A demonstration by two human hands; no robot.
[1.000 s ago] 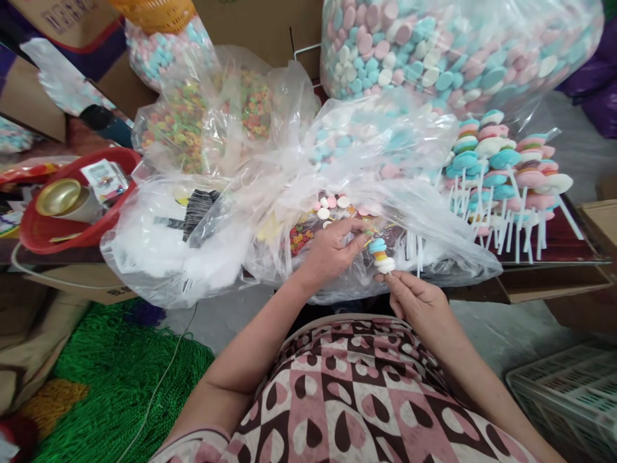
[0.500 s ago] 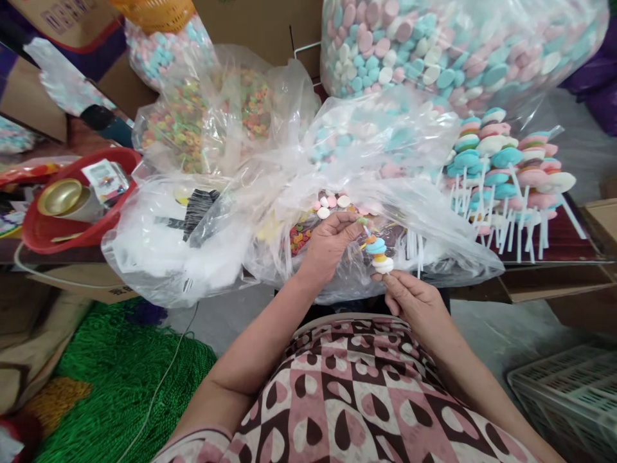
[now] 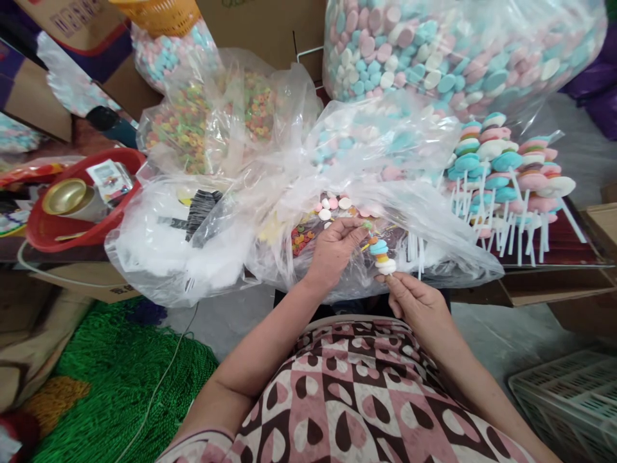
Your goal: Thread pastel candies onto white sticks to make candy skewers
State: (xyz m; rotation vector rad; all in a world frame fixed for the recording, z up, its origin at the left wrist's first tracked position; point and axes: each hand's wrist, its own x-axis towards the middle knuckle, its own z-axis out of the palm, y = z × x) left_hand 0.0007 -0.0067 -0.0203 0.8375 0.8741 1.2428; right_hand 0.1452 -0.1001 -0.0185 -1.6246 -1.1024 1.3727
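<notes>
In front of my waist, my right hand [image 3: 418, 297] pinches the lower end of a marshmallow skewer [image 3: 382, 252], just below its bottom white piece. Blue and white marshmallows sit on it with orange and yellow rings between them. My left hand [image 3: 337, 254] is closed at the skewer's upper end, thumb and forefinger pinching a small green candy ring [image 3: 367, 226] by the tip. Whether the ring is around the stick, I cannot tell. Behind the hands, loose marshmallows [image 3: 344, 203] and candy rings [image 3: 303, 241] lie among clear plastic. White sticks [image 3: 415, 247] lie right of the skewer.
Finished-looking marshmallow skewers [image 3: 506, 167] stand bunched at the right. A large marshmallow bag [image 3: 448, 51] and a bag of candy rings [image 3: 187, 128] are behind. A red basin [image 3: 36, 222] is at left, green cords [image 3: 125, 379] below it, a plastic crate [image 3: 569, 392] lower right.
The view has shifted slightly. Both hands keep their grip at the two ends of the skewer, and the green ring shows a little more clearly at my left fingertips.
</notes>
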